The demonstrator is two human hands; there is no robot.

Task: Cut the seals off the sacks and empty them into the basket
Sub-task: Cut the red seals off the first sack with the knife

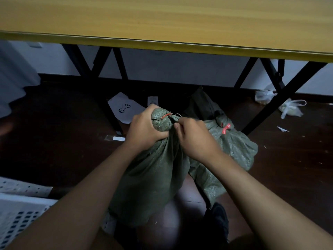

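A green woven sack [153, 177] stands on the floor between my arms, its neck bunched and tied with a thin red seal [166, 115]. My left hand [146, 127] is clenched around the neck just below the seal. My right hand [193, 136] is closed at the neck's right side, holding a small tool whose metal tip [177, 115] pokes out toward the seal; what kind of tool it is I cannot tell. A second green sack [237, 145] lies behind to the right, closed with a red seal [226, 128]. A white perforated basket [19, 213] sits at the lower left.
A yellow-topped table [162, 24] with black crossed legs [115, 98] spans the far side. Under it lie a paper marked "6-3" [124, 109] and another dark sack [201, 101]. White plastic bags [290, 108] rest at the right on the dark floor.
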